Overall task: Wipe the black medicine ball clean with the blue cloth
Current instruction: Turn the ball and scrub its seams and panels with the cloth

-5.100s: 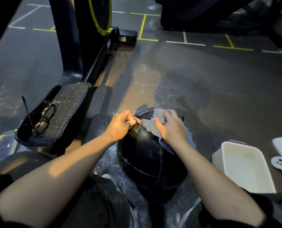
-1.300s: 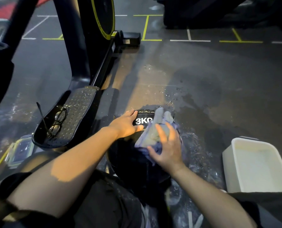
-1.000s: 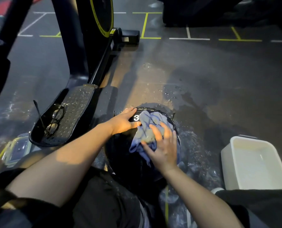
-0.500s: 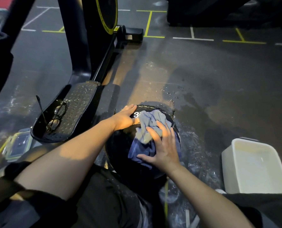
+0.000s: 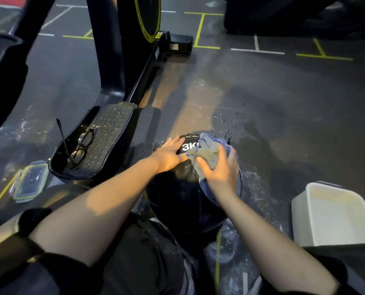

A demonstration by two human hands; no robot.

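The black medicine ball (image 5: 178, 194) rests on the wet floor between my knees, its white "3K" lettering showing at the top. My left hand (image 5: 169, 155) lies flat on the ball's upper left, fingers spread beside the lettering. My right hand (image 5: 218, 169) presses the bunched blue cloth (image 5: 209, 153) against the ball's upper right. The cloth hangs down the right side under my palm and covers part of the lettering.
A white plastic tub (image 5: 334, 213) stands at the right. An exercise machine's black footplate (image 5: 92, 145) at the left holds a pair of glasses (image 5: 81, 147). A clear lidded box (image 5: 29, 180) lies on the floor at far left. Water is spattered around the ball.
My right hand has slid the cloth up and to the right over the ball's top, uncovering more of the lettering. My left hand has stayed on the ball's upper left.
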